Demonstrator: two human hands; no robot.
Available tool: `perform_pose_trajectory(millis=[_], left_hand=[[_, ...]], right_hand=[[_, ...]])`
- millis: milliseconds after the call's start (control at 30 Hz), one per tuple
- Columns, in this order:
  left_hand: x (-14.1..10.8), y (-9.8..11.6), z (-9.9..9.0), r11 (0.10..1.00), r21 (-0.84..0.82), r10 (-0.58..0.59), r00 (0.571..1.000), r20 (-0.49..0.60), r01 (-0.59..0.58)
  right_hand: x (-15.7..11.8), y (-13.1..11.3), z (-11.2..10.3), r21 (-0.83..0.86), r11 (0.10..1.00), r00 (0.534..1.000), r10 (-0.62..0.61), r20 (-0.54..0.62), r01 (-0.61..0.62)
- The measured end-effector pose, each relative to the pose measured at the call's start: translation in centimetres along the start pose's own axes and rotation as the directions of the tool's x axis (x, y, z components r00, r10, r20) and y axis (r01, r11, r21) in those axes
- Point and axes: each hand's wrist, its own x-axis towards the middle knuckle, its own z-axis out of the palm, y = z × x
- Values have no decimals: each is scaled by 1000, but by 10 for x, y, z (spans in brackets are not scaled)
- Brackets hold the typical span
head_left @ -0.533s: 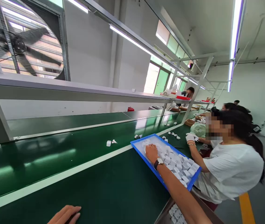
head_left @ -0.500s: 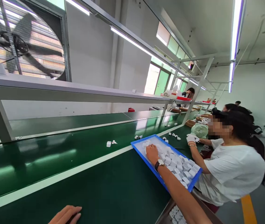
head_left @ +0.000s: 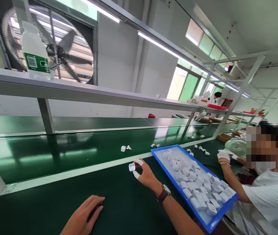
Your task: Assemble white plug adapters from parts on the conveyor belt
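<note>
Right hand [head_left: 148, 176] withdrawn from tray [head_left: 180, 152], pinching white piece [head_left: 132, 167].

We take tray [head_left: 178, 153] as landmark | in it: loose pieces [head_left: 197, 182] | under: table [head_left: 119, 202] | left: right hand [head_left: 148, 176] with single piece [head_left: 132, 167]; farther left: left hand [head_left: 87, 212] | right: co-worker [head_left: 270, 186] | beyond, higher: shelf [head_left: 99, 96]

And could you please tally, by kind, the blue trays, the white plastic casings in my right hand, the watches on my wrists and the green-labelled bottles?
Blue tray: 1
White plastic casing in right hand: 1
Wristwatch: 1
Green-labelled bottle: 1
Total: 4
</note>
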Motion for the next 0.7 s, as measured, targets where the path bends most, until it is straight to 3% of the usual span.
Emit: perform_pose_trajectory(millis=[133,300,533,700], left_hand=[[2,15,-8,999,16,-33,995,-99,35],[2,10,-12,995,6,-96,981,-170,99],[5,9,-20,996,-11,-87,992,-96,86],[0,-8,-24,977,121,-153,974,-168,175]], right_hand=[[4,-27,54,232,971,986,-90,139,56],[10,-54,92,359,930,946,-178,272,71],[0,-69,107,256,956,883,-238,404,141],[-5,-58,104,6,945,860,-300,412,327]])
